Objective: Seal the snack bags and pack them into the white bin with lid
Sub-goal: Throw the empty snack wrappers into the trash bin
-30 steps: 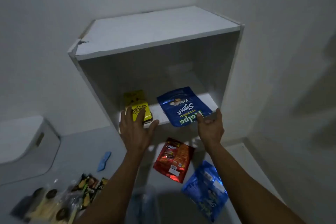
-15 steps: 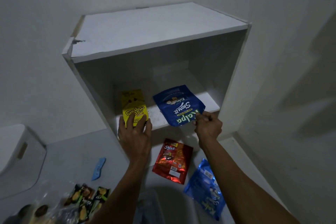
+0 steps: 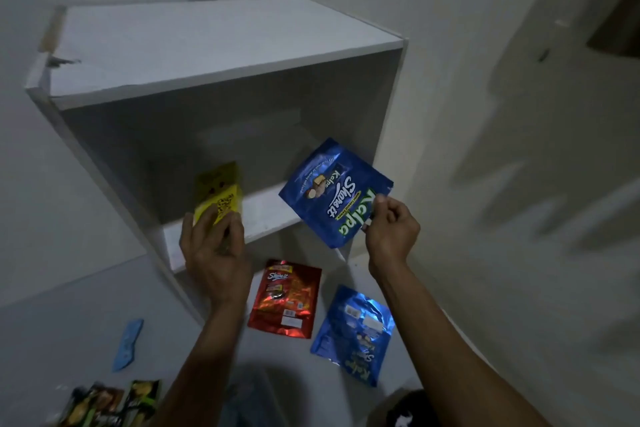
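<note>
At the far left of the floor point(image 3: 62, 322) lies a small blue clip point(image 3: 128, 345), with a cluster of dark snack packets point(image 3: 110, 402) near the bottom edge. Above stands a white open shelf unit point(image 3: 221, 45). The left hand point(image 3: 213, 246) reaches to the front edge of its lower board, fingers point(image 3: 207, 224) curled over the bottom of a yellow snack bag point(image 3: 218, 192) that stands tilted on the board. Below, 1 red foil bag point(image 3: 285, 298) lies flat on the floor, and just beside it to the right 1 blue foil bag point(image 3: 356, 333). The right hand point(image 3: 391, 232) pinches the corner of a blue Kalpa bag point(image 3: 336, 192) between thumb and fingertips, holding it lifted and tilted in front of the shelf opening, print upside down. The white bin is out of view.
</note>
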Available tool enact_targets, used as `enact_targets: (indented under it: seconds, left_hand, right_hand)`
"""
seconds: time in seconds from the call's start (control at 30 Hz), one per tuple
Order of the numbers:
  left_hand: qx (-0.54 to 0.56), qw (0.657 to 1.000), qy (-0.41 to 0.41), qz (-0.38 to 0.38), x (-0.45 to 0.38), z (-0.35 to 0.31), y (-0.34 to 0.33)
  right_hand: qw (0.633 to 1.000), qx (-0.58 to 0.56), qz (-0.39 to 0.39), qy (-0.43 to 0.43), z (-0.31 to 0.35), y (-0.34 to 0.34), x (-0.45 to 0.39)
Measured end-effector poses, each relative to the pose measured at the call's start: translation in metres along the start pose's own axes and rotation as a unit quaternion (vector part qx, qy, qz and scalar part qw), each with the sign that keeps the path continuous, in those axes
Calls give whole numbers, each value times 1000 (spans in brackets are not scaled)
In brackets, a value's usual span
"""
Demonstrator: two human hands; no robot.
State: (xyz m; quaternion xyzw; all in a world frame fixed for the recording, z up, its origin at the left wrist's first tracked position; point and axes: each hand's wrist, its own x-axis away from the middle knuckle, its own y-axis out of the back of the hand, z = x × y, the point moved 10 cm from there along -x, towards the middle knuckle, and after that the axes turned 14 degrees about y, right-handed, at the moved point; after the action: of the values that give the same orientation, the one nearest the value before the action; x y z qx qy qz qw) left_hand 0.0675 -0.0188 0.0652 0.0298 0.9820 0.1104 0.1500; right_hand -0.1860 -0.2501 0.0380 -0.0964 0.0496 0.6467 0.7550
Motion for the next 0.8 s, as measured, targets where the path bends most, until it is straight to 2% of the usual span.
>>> enact_targets:
  seconds: [0.2,0.4,0.6,0.8]
  left_hand:
    - [114,990,66,52,48,-41,16]
    - [142,981,84,97,131,-66,8]
    - [112,972,111,176,258,-72,-51]
    - [38,940,214,263,398,-4,-126]
  right_hand:
    - [996,24,-36,84,43,83,-13]
    - [991,48,-66,105,42,201,-21]
    - [990,90,-72,87,3,324,-23]
    - [973,225,-52,17,-80,428,-3]
